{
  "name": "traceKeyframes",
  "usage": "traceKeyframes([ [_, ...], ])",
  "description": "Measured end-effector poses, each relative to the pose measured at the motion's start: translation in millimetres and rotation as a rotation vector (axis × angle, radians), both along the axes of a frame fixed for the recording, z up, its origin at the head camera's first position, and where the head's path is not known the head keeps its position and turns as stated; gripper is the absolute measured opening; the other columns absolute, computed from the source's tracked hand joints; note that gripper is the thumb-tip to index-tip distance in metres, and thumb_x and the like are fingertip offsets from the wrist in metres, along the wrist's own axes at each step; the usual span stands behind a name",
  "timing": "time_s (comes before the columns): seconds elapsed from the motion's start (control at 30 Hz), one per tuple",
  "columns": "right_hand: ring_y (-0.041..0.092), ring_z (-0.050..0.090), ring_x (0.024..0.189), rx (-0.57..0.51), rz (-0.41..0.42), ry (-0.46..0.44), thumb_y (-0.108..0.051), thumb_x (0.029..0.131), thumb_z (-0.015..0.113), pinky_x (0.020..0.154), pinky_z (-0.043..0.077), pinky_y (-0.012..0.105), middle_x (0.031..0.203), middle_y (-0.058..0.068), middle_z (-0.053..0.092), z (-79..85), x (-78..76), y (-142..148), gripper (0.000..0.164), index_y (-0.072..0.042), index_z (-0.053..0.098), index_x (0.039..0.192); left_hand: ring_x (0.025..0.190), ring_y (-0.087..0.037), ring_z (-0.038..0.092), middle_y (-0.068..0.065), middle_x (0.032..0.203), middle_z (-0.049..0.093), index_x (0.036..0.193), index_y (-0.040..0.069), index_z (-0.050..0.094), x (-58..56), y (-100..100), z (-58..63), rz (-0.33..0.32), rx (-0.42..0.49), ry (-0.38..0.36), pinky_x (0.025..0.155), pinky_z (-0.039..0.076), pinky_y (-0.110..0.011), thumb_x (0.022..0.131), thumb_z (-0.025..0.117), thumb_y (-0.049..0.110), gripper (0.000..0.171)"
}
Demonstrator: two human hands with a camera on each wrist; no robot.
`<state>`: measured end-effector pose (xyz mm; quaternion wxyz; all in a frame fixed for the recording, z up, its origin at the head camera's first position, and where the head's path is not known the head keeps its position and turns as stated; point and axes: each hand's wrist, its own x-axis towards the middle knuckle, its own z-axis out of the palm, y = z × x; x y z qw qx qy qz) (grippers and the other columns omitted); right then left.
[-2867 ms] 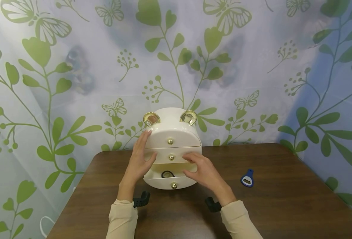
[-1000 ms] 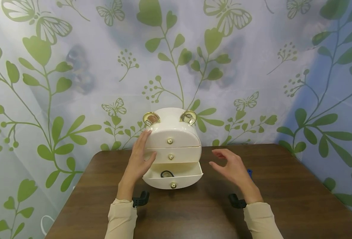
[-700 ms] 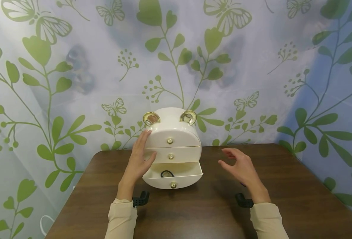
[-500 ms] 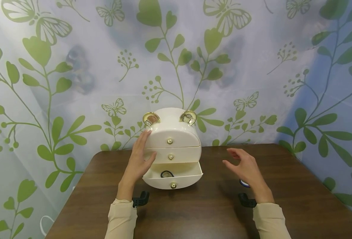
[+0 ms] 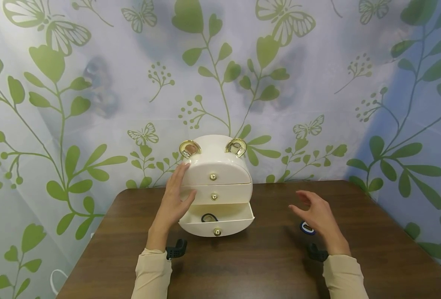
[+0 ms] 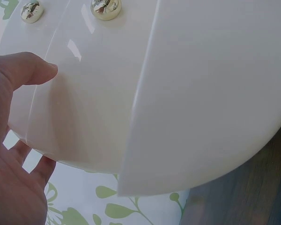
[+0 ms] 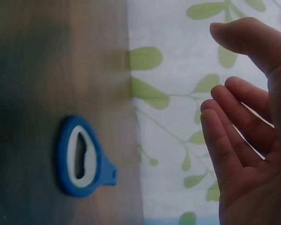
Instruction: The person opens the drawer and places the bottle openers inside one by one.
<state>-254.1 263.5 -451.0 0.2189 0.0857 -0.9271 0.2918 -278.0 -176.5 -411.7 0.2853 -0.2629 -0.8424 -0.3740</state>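
Note:
A white mini chest of drawers (image 5: 216, 168) with gold ears and gold knobs stands at the table's back. Its bottom drawer (image 5: 235, 227) is pulled out, with a dark ring-shaped item (image 5: 208, 217) inside; the upper two are closed. My left hand (image 5: 172, 207) rests along the chest's left side, thumb over the front, fingers partly hidden behind the edge in the left wrist view. My right hand (image 5: 317, 214) hovers over the table on the right, fingers relaxed and holding nothing. Below it lies a blue bottle opener (image 7: 63, 157) with a pale metal insert, partly hidden by the hand in the head view.
The brown wooden table (image 5: 242, 270) ends at a wall hanging (image 5: 220, 95) printed with green leaves and butterflies. Dark wrist camera mounts (image 5: 177, 249) sit at both wrists. A white cable (image 5: 57, 278) hangs beyond the table's left edge.
My right hand has moved from in front of the open drawer rightward to over the bottle opener. My left hand, the chest and its drawers have stayed put.

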Motion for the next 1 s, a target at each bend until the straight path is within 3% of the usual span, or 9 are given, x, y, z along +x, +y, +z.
traceKeyframes([
  [0.53, 0.05, 0.06, 0.114, 0.086, -0.068, -0.298, -0.039, 0.091, 0.077, 0.095, 0.049, 0.063, 0.127, 0.036, 0.061, -19.9, -3.7, 22.9, 0.072, 0.014, 0.054, 0.135, 0.156, -0.036, 0.022, -0.015, 0.169, 0.025, 0.163, 0.015, 0.027, 0.6, -0.9, -0.6, -0.002, 0.002, 0.011, 0.124, 0.016, -0.061, 0.092, 0.073, 0.004, 0.085],
  [0.73, 0.052, 0.058, 0.118, 0.079, -0.081, -0.372, -0.04, 0.091, 0.077, 0.097, 0.049, 0.063, 0.13, 0.037, 0.06, -23.8, -3.3, 24.8, 0.075, 0.014, 0.053, 0.137, 0.156, -0.037, 0.022, -0.016, 0.169, 0.024, 0.163, 0.016, 0.027, 0.1, -1.0, -1.2, 0.001, 0.0, 0.01, 0.124, 0.016, -0.062, 0.092, 0.073, 0.003, 0.086],
  [1.0, 0.05, 0.061, 0.111, 0.084, -0.074, -0.401, -0.041, 0.086, 0.081, 0.092, 0.051, 0.06, 0.126, 0.036, 0.062, -28.4, -2.1, 24.6, 0.08, 0.015, 0.054, 0.136, 0.156, -0.038, 0.022, -0.02, 0.168, 0.026, 0.163, 0.015, 0.028, -0.5, -0.5, -1.2, -0.006, 0.005, 0.019, 0.123, 0.018, -0.062, 0.092, 0.073, 0.003, 0.086],
])
